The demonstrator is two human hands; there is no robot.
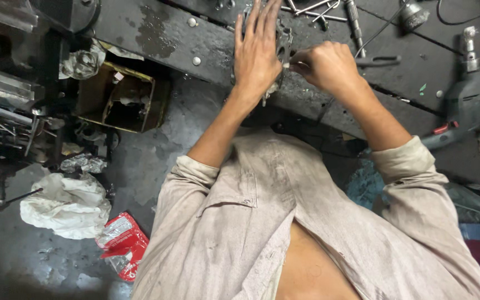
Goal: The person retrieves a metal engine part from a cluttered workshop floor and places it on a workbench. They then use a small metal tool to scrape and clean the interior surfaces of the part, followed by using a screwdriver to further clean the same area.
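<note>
My left hand (256, 53) lies flat with fingers spread on a grey metal part (283, 41) that rests near the front edge of a dark, oily metal workbench (156, 33). Most of the part is hidden under the palm. My right hand (326, 65) is closed just to the right of it, pinching a small thin tool (291, 65) whose tip meets the part's edge. Both sleeves of a dirty beige shirt are rolled up to the elbows.
A grey power drill (465, 94) lies at the bench's right end. Several metal rods and keys (318, 10) sit at the back. Below the bench on the left are an open cardboard box (120, 100), a white rag (65, 205), a red wrapper (123, 244) and metal scrap (6, 128).
</note>
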